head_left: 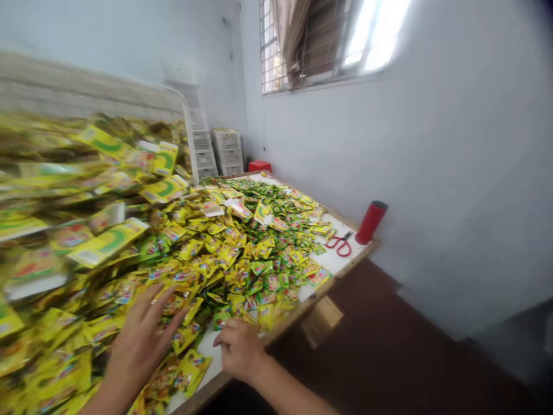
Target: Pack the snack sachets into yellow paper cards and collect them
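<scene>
While both bare hands work low at the near side of the counter point(334, 262), small yellow and green packets point(228, 253) cover most of its white top. Heap is deepest at left, thinning toward the far right, where patches of white show.

Left hand point(146, 329): palm down over the yellow packets, back of the hand upward. Fingers apart, thumb stretched out toward the right. Contact with individual packets likely but blurred; cannot tell which ones it touches.

Right hand point(242, 350): beside a bare white strip at the near wooden edge point(319, 295), packets just beyond the knuckles. Fingers curled inward; cannot tell whether they close on anything, the inner side being hidden.

Larger yellow-and-green cartons point(108, 242) lie tilted at several angles on the left-hand heap, some with white ends showing. Motion blur strong there. Behind them, a pale upright rail point(192, 138) bends over at the top.

Right end of the counter: red-handled scissors point(343, 245) lie on the white surface, blades pointing toward a red cylinder point(371, 223) with a dark top, standing near the corner.

Background: stacked pale crates point(228, 151), a red stool-like object point(260, 166) past the far end, a barred window point(328, 43) with brown curtain point(290, 34).
</scene>
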`<state>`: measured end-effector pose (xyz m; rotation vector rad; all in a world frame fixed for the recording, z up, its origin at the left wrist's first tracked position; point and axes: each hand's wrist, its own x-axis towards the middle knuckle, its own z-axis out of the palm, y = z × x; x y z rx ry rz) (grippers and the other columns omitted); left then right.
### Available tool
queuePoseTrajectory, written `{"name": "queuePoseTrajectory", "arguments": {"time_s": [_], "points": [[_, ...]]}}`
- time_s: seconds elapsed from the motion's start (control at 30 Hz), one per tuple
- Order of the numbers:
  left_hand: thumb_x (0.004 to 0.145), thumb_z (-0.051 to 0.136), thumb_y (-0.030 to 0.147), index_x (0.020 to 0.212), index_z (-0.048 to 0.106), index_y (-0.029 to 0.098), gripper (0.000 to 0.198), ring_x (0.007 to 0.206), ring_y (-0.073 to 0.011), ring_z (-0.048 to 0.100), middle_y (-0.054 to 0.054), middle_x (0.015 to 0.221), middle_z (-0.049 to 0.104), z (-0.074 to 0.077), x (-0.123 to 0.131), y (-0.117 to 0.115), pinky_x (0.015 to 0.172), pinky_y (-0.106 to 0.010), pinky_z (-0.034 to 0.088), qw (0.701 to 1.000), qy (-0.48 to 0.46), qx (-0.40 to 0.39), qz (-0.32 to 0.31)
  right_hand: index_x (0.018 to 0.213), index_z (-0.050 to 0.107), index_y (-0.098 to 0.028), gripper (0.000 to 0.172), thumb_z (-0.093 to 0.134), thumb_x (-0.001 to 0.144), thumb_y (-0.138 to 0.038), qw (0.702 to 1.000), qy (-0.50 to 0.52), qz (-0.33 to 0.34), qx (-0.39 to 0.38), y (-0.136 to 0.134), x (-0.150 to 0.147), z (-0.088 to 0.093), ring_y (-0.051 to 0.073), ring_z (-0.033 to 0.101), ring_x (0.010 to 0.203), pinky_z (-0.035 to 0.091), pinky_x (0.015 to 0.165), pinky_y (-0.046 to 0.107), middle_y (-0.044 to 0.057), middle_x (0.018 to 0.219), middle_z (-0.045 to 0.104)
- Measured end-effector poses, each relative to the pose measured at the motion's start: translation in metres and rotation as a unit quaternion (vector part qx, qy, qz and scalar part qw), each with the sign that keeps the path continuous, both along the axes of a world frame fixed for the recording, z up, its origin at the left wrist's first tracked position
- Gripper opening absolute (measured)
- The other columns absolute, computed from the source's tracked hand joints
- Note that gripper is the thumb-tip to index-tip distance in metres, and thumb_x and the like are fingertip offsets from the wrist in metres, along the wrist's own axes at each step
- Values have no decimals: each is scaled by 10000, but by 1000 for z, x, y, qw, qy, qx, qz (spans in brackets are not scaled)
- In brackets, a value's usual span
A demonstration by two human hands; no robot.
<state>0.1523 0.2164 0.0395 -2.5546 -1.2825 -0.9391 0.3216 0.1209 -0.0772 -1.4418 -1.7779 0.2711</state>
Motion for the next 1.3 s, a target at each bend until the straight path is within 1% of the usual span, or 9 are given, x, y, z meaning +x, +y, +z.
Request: {"name": "queuePoseTrajectory", "arguments": {"time_s": [0.1,0.2,0.33,0.5,0.7,0.83,1.0,1.17,1.3], "points": [[813,592,533,1298,509,192,598,1255,-335,470,-161,1350,545,10,34,56,1068,-496,356,996,81,-3,46,829,709,-230,271,542,709,-54,1000,30,8,-3,-1,-2,-5,156,628,765,455,661,227,17,830,623],[778,593,601,1291,506,149,690,1221,-412,449,-220,1354,499,5,65,82,983,-607,354,985,118,-13,123,849,701,-235,308,528,696,-30,999,51,11,-14,-2,-4,-9,167,623,772,440,661,243,19,832,616],[846,597,459,1159,576,175,423,1167,-312,498,-117,1275,536,-17,80,54,962,-535,404,976,158,-44,145,864,695,-235,316,503,736,-19,997,69,-6,-34,1,-3,-11,173,612,792,425,685,256,24,833,610],[903,560,384,1172,564,177,339,1001,-232,593,-77,1126,604,-38,69,6,844,-434,504,970,181,-98,133,790,677,-208,293,502,721,16,993,94,-34,-58,11,-1,-12,171,613,784,428,687,250,28,816,613],[912,542,416,1097,596,164,317,841,-190,627,-43,951,650,-38,54,-14,781,-397,515,964,188,-151,113,745,671,-227,284,501,736,0,990,119,-44,-54,11,-4,-9,197,618,791,453,697,270,35,792,619],[905,530,483,1124,597,165,393,908,-213,629,-50,952,663,-26,45,-10,838,-426,495,965,186,-157,95,753,678,-243,295,505,723,-5,989,138,-48,-39,8,-6,-3,207,622,767,468,680,284,38,789,627],[930,534,339,1284,520,188,385,1235,-284,499,-113,1385,505,-17,28,35,1009,-516,418,967,185,-120,124,741,673,-234,304,496,712,13,986,155,-49,-23,5,-6,9,186,625,728,478,654,267,22,763,631],[874,619,332,1370,441,202,543,1364,-341,341,-113,1527,333,-26,17,74,1082,-581,318,961,219,-114,123,874,696,-243,255,479,850,-111,982,157,-102,-15,25,50,31,203,621,909,490,820,305,51,906,659],[867,621,315,1271,525,176,438,1301,-326,413,-113,1410,467,-41,24,85,1053,-576,340,954,235,-136,124,1098,650,-164,273,534,864,-247,963,135,-230,-47,89,129,45,315,516,1152,379,1005,464,168,1128,613]]}}
